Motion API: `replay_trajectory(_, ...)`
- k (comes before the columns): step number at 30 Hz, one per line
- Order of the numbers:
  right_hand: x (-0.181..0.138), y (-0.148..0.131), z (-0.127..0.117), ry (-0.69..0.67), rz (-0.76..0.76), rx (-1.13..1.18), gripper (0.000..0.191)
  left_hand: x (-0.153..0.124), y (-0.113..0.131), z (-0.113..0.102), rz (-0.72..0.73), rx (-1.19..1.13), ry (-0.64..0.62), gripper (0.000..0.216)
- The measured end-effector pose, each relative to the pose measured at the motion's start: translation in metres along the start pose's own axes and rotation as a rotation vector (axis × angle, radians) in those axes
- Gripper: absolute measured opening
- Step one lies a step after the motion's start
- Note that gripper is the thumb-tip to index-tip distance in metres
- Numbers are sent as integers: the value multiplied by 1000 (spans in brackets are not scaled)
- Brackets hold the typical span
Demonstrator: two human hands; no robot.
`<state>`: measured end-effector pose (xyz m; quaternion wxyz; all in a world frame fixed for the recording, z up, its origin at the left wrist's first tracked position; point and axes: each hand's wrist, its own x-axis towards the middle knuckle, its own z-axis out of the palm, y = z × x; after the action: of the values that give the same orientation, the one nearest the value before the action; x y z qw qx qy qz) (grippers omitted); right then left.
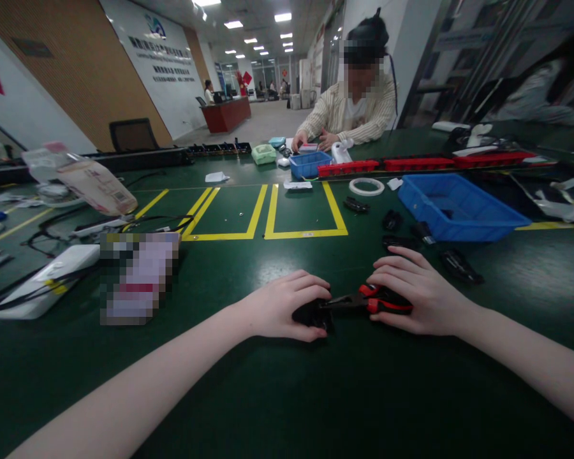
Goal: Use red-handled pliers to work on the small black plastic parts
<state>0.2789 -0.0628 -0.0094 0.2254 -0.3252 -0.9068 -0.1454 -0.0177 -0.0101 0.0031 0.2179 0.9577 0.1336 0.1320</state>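
Just below the middle of the frame, the left hand curls over a black piece, fingers on top and thumb underneath, pinching it. The hand covers much of the piece, so its full shape cannot be made out. Right of it, the right hand has its fingers bent over the handles of red-and-black pliers, thumb below; part of the handles is hidden under the palm. The pliers' nose points left and meets the black piece, but whether the tips grip it is too dark to tell. The forearms are cut off at the lower left and right edge.

Right of centre, loose black parts lie on the green table, one partly behind the right hand, near a blue bin whose contents are mostly hidden by its wall. At the left, a pale lilac object is blurred into blocks. At the upper right, a co-worker sits with a pixelated face.
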Motion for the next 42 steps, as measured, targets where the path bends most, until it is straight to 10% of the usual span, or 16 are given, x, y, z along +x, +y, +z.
replay_trajectory(42,3,-7,-4,-8,53,6,33,-2,-1,0,-72,-63,-15,47)
